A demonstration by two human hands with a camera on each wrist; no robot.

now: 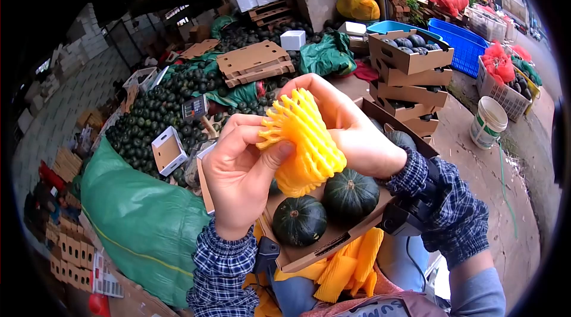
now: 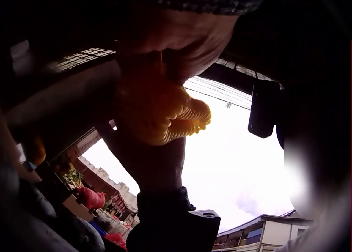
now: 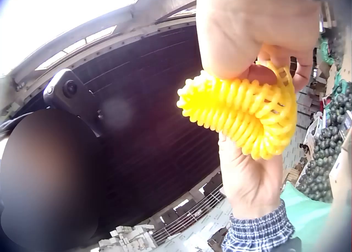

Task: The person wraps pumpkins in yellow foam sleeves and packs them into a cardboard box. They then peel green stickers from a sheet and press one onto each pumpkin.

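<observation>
A yellow foam net sleeve (image 1: 312,156) is up in front of me, between both hands and above an open cardboard box (image 1: 327,244). My left hand (image 1: 238,168) pinches its left side, thumb on the near face. On the other side my right hand (image 1: 363,132) grips the sleeve, its fingers largely hidden behind the netting in the head view. From the right wrist, the ribbed sleeve (image 3: 242,111) looks flattened, its netting stretched around the right hand's fingers. Two dark green squashes (image 1: 299,220) sit in the near part of the box.
More yellow foam sleeves (image 1: 351,263) lie on my lap, under the box. A bulging green sack (image 1: 137,216) stands at left, before a large heap of squashes (image 1: 148,109). Stacked cartons (image 1: 410,82) and a white bucket (image 1: 489,122) stand at right.
</observation>
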